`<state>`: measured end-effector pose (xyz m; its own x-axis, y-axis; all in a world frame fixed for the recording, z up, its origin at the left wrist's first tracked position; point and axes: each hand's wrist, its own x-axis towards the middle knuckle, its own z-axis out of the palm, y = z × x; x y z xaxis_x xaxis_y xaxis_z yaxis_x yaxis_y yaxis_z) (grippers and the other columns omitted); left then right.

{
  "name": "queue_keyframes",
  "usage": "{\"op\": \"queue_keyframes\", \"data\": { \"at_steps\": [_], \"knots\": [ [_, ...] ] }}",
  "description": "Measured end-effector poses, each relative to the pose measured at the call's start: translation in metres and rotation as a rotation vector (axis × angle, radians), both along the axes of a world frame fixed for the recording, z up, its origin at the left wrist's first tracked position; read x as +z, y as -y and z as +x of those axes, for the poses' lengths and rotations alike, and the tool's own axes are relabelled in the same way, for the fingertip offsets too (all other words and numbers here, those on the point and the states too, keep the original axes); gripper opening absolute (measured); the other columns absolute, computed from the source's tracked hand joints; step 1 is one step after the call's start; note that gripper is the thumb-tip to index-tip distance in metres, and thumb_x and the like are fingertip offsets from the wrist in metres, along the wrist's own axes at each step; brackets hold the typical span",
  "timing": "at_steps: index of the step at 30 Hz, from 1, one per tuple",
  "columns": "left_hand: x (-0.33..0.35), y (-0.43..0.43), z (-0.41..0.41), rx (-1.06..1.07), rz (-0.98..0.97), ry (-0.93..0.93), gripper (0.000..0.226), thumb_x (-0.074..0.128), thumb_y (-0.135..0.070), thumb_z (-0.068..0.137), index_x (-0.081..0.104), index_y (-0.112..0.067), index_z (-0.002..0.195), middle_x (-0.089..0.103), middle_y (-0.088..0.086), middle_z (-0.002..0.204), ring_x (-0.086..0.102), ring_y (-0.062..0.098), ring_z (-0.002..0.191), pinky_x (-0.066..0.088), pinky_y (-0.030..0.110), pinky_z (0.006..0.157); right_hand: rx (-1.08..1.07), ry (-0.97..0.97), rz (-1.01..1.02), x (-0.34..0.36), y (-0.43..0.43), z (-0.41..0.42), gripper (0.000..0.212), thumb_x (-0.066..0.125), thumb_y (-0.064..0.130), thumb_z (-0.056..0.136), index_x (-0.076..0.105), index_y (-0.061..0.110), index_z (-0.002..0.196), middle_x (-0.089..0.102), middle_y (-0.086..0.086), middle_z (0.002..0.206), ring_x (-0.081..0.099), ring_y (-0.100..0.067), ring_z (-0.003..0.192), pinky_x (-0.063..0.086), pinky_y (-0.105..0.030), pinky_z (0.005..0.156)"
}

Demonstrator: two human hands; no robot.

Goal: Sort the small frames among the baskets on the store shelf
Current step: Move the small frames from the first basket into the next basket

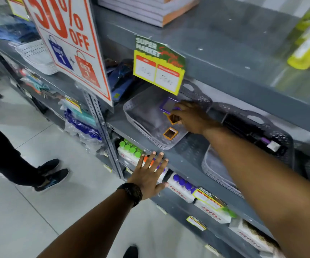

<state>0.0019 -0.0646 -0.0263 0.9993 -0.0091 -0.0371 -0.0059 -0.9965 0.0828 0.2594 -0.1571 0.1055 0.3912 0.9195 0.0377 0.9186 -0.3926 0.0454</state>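
The right hand (191,118) reaches into the pale grey perforated plastic basket (137,125) on the grey metal store shelf (185,161), its fingers (176,113) pinching a small orange-rimmed square frame (173,119) held tilted. Just beyond those fingers lies a small purple-rimmed square frame (166,105); just below them — flat on the basket floor — sits 1 more small orange square frame (170,133). The left hand (148,176), a black wristwatch (132,192) on its wrist, rests with fingers spread and empty against the shelf's front edge. A dark grey perforated basket (279,135) sits right of the right hand.
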Motion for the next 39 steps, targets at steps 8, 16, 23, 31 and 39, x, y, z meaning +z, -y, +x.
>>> {"op": "queue_keyframes", "data": {
  "at_steps": [8,16,23,31,39],
  "knots": [
    [0.005,0.059,0.008,-0.058,0.022,-0.038,0.083,0.032,-0.068,0.093,0.015,-0.020,0.157,0.010,0.007,0.166,0.007,0.031,0.152,0.011,0.058,0.119,-0.185,0.025,-0.097,0.014,0.125,0.000,0.065,0.074,0.016,0.069,0.055,0.033,0.130,0.044,-0.004,0.150,0.036,-0.035,0.140,0.033,-0.049,0.111],
    [0.006,0.087,0.027,-0.041,-0.008,-0.060,0.094,0.014,-0.077,0.081,0.013,-0.022,0.157,0.009,0.006,0.166,0.007,0.030,0.152,0.003,0.056,0.121,-0.179,-0.009,-0.185,-0.005,0.216,-0.030,0.063,0.071,0.016,0.082,0.051,0.036,0.138,0.032,0.002,0.158,0.024,-0.033,0.146,0.021,-0.047,0.116],
    [-0.001,0.088,0.030,-0.057,-0.034,0.019,0.085,0.024,-0.073,0.088,0.030,-0.019,0.154,0.028,0.010,0.161,0.027,0.035,0.147,0.016,0.061,0.117,-0.116,-0.096,-0.262,-0.042,0.215,-0.032,0.061,0.073,0.019,0.082,0.052,0.043,0.133,0.029,0.001,0.160,0.018,-0.028,0.149,0.018,-0.043,0.116],
    [-0.002,0.073,0.016,-0.027,-0.027,0.000,0.085,0.014,-0.074,0.089,0.017,-0.024,0.157,0.013,0.004,0.166,0.008,0.030,0.152,0.007,0.060,0.119,-0.135,-0.073,-0.187,-0.041,0.208,-0.026,0.069,0.072,0.008,0.079,0.050,0.031,0.140,0.038,0.002,0.155,0.030,-0.026,0.144,0.025,-0.039,0.113],
    [0.009,0.016,0.008,0.080,-0.002,-0.059,0.089,-0.010,-0.081,0.080,-0.002,-0.035,0.156,-0.006,-0.001,0.166,-0.007,0.027,0.152,-0.002,0.058,0.120,-0.151,-0.094,0.239,0.009,0.122,-0.019,0.060,0.071,0.028,0.084,0.052,0.019,0.140,0.052,-0.008,0.145,0.049,-0.029,0.131,0.034,-0.038,0.113]
  ]
}}
